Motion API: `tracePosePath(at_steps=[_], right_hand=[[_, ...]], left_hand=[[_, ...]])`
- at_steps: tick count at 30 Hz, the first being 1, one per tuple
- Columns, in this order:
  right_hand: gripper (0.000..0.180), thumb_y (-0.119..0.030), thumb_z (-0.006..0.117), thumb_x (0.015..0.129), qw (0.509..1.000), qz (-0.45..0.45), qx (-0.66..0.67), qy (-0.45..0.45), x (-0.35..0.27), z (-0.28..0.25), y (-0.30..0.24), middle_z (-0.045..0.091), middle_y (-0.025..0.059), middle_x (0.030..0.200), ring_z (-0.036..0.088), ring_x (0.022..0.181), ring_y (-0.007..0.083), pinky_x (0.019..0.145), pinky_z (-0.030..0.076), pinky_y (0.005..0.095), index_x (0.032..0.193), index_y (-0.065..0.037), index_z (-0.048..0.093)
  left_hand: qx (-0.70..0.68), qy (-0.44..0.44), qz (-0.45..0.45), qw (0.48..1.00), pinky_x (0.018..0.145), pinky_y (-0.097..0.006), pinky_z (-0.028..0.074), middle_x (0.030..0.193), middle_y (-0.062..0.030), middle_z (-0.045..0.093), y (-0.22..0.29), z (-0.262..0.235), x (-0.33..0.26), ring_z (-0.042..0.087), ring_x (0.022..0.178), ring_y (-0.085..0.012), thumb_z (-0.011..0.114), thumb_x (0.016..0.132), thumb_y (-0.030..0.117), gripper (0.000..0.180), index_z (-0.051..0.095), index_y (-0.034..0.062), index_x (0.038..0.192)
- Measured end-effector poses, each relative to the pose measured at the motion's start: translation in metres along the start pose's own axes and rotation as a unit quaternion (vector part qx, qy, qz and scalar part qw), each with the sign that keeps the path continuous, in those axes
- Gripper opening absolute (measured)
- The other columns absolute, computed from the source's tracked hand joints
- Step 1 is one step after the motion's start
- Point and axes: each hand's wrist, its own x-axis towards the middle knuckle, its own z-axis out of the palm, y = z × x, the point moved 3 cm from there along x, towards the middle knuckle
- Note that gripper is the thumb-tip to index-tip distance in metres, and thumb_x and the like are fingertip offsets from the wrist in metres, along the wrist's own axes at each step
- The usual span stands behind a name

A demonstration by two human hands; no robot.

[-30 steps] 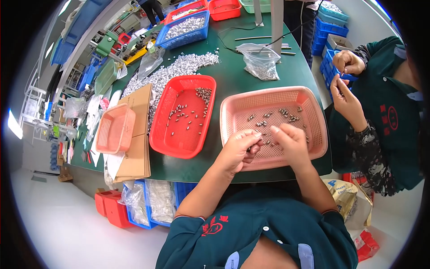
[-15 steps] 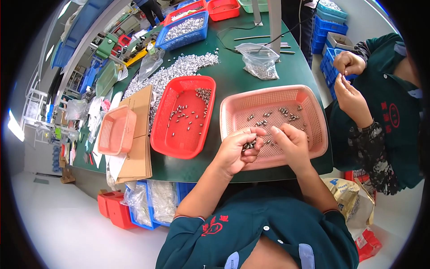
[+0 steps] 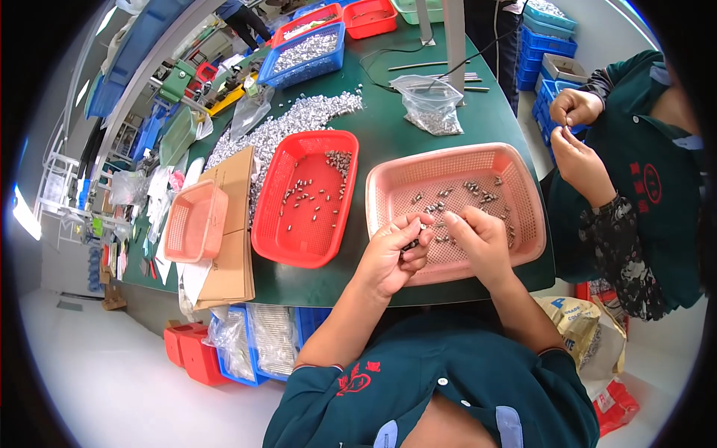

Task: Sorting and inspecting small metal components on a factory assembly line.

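My left hand (image 3: 394,254) is curled over the near left part of a pink mesh basket (image 3: 530,201), palm up, closed round several small dark metal parts (image 3: 409,245). Its thumb and forefinger pinch a small silvery piece (image 3: 423,226). Close beside it, my right hand (image 3: 482,240) is closed, thumb toward the left fingertips; whatever it pinches is hidden or too small to name. More small metal fittings (image 3: 478,192) lie scattered on the basket floor. Left of this basket, a red basket (image 3: 299,243) holds similar fittings along its right side and middle.
Silvery parts (image 3: 314,112) are heaped behind the red basket, near a blue crate (image 3: 302,56). A zip bag of parts (image 3: 433,108) lies on the green table (image 3: 373,119). Cardboard (image 3: 231,216) carries a small pink basket (image 3: 196,224). A co-worker's hands (image 3: 579,142) are at the right.
My hands have shifted slightly left, staying close together. A silvery piece now shows at my left fingertips. The co-worker's hands have moved a little, and the view has shifted slightly.
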Motion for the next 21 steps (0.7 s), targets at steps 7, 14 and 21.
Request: tracePosePath(at_steps=[7, 14, 21], right_hand=[[0.022, -0.009, 0.061, 0.084, 1.0, -0.018, -0.016, -0.01, 0.002, 0.004, -0.001, 0.041, -0.0018, 0.053, 0.035, 0.051, 0.0019, 0.042, 0.028, 0.0234, 0.067, 0.002, 0.055], [0.021, -0.01, 0.063, 0.082, 0.991, -0.081, -0.106, -0.016, 0.002, 0.005, -0.014, 0.044, 0.0067, 0.052, 0.039, 0.046, 0.0091, 0.043, 0.032, 0.0277, 0.066, 0.002, 0.054], [0.032, -0.014, 0.065, 0.08, 0.929, -0.26, -0.259, -0.039, 0.002, 0.006, -0.026, 0.043, 0.0097, 0.053, 0.048, 0.047, 0.0193, 0.044, 0.035, 0.0307, 0.059, 0.0, 0.045]], left_hand=[[-0.017, -0.013, -0.007, 1.0, 0.039, -0.016, 0.024, 0.072, -0.0059, 0.052, -0.002, 0.003, 0.0, 0.034, 0.046, -0.0048, 0.05, 0.092, 0.014, 0.004, 0.051, 0.0099, 0.092], [0.016, 0.007, -0.004, 1.0, 0.039, -0.016, 0.024, 0.069, -0.0053, 0.052, -0.001, 0.002, -0.001, 0.034, 0.046, -0.0051, 0.051, 0.091, 0.013, 0.003, 0.051, 0.0094, 0.091], [0.1, -0.001, 0.04, 0.994, 0.039, -0.016, 0.023, 0.068, -0.0042, 0.053, -0.001, 0.014, -0.004, 0.032, 0.044, -0.0036, 0.054, 0.09, 0.013, 0.007, 0.05, 0.0072, 0.09]])
